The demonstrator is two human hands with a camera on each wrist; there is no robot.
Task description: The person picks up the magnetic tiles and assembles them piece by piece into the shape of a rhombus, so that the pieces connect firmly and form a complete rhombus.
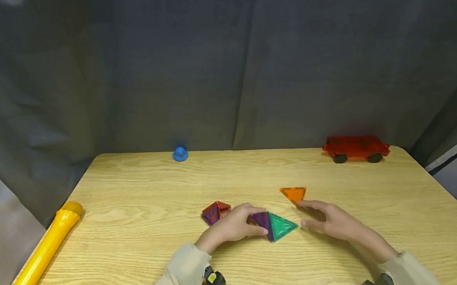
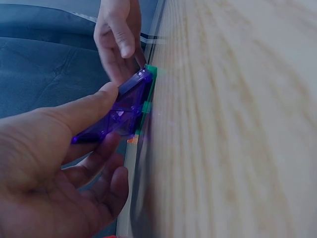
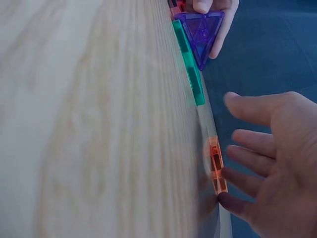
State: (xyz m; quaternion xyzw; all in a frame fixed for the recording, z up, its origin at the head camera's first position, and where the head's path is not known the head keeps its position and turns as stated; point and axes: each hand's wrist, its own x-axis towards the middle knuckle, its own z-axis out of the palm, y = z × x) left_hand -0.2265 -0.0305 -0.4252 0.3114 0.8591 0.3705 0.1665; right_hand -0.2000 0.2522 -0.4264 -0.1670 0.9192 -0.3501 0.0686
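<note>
My left hand [image 1: 235, 223] pinches a purple translucent triangular magnetic tile [image 2: 121, 111] between thumb and fingers. The tile is tilted up, one edge along a green triangular tile [image 1: 283, 226] that lies on the table. My right hand [image 1: 336, 221] has its fingers spread and holds nothing. Its index fingertip is right at the lower corner of an orange triangular tile [image 1: 294, 194], and its thumb points at the green tile's tip. Just behind my left hand sits a small cluster of red and purple tiles [image 1: 212, 213], partly hidden by that hand.
A red toy car base [image 1: 356, 148] with black wheels stands at the back right of the wooden table [image 1: 132, 198]. Near the back edge is a blue rubber duck [image 1: 180, 154]. A long yellow tube [image 1: 37, 269] lies along the left edge. Dark curtains [image 1: 209, 58] hang behind.
</note>
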